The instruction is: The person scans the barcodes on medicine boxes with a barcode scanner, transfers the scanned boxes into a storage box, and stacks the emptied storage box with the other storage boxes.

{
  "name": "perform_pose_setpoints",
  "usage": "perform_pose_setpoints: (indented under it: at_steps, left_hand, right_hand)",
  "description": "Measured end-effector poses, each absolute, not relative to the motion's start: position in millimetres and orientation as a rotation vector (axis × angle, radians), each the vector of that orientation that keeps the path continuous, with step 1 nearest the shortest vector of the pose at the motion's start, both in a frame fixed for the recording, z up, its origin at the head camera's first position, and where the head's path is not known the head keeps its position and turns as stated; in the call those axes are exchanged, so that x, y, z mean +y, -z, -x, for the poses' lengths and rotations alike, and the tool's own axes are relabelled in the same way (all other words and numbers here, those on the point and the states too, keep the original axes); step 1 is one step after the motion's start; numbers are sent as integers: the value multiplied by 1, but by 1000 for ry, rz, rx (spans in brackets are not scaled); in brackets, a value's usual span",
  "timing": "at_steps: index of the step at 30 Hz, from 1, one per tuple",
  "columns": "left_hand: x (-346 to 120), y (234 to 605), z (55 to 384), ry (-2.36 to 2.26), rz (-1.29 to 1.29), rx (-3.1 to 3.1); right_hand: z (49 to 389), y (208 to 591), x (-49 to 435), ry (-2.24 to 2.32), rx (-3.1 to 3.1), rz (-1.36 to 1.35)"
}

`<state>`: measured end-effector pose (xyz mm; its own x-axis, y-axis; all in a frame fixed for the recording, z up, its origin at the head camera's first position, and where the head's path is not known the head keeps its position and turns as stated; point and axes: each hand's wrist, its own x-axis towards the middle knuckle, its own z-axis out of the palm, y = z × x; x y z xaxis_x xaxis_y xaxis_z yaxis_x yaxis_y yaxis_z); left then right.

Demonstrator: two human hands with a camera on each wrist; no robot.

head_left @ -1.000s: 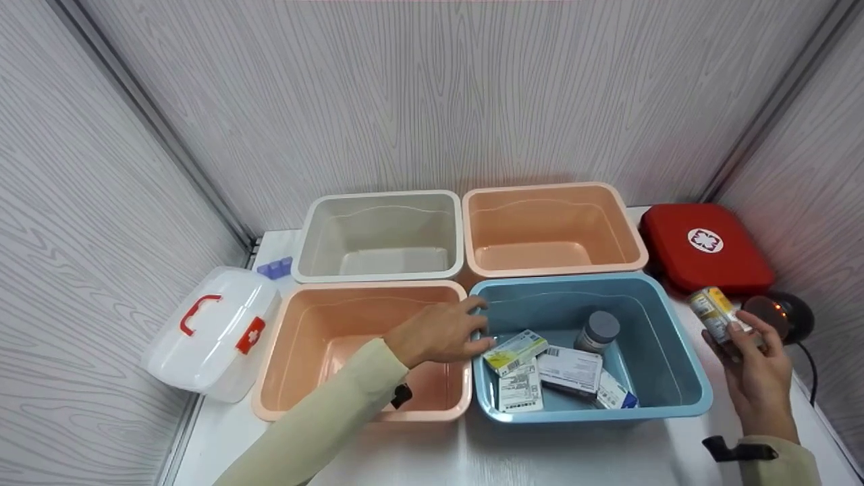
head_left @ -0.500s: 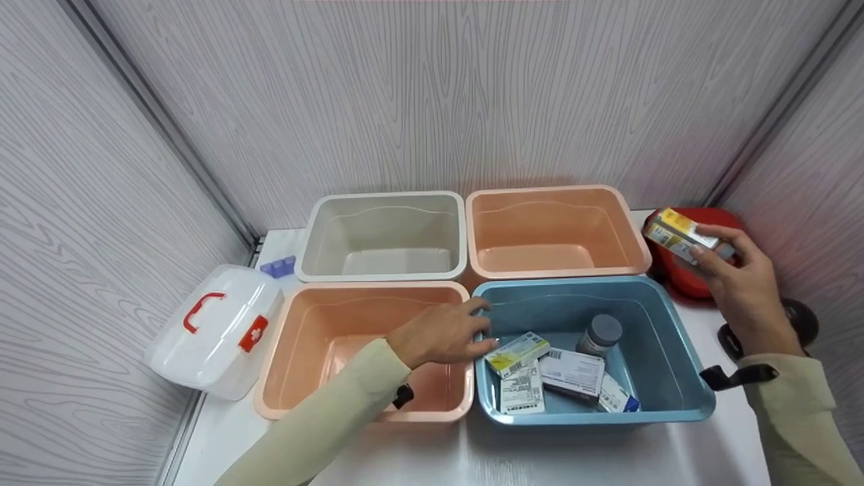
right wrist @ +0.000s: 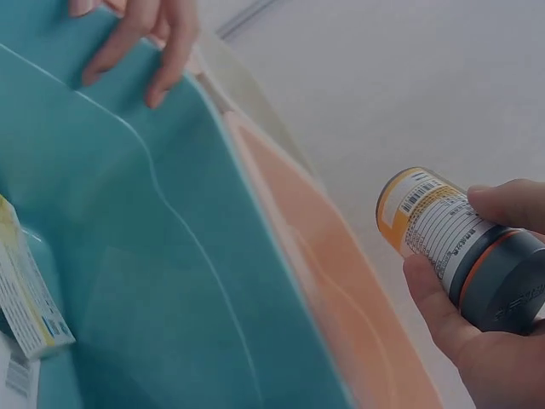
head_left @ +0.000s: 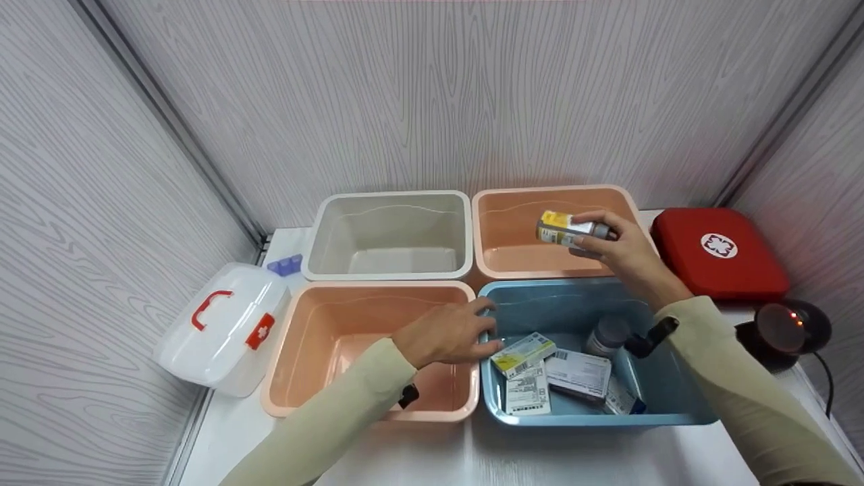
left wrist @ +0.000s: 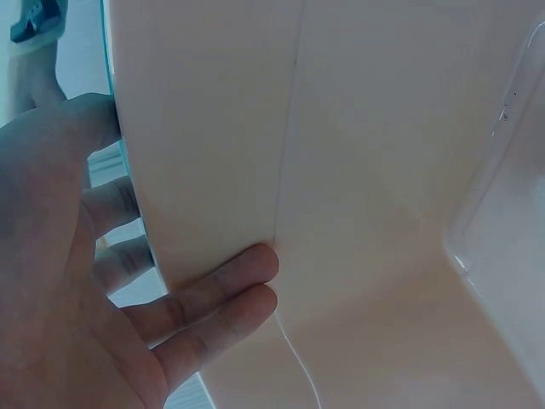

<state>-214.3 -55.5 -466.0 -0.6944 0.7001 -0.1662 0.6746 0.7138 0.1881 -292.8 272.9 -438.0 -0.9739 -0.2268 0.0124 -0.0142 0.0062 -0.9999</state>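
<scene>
My right hand pinches a bottle with a yellow-and-white label and a dark grey cap between thumb and fingers. In the head view it tilts sideways above the back orange bin. My left hand rests over the adjoining rims of the front orange bin and the blue bin. Two of its fingertips touch the orange inner wall; its other fingers reach over the rim towards the blue side. Inside the blue bin are medicine boxes and a grey-capped jar, partly shaded by my right arm.
A grey-white bin stands at the back left. Beside it lies a small purple pill organizer. A clear first-aid box stands left, a red first-aid case right. A dark round device with a cable sits near the right edge.
My right hand has carried the bottle leftwards from beside the red case to above the back orange bin. My left hand has stayed on the rims.
</scene>
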Motion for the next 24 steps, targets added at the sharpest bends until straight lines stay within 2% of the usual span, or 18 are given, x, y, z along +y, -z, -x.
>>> perform_pose_setpoints:
  at_steps: [9,24]
  left_hand:
    - [-55,465,216,-153,-1073,2678]
    - [-59,464,210,-157,-1123,2701]
  right_hand:
    - [322,453,214,1981,2108,240]
    - [348,451,132,1970,1928,312]
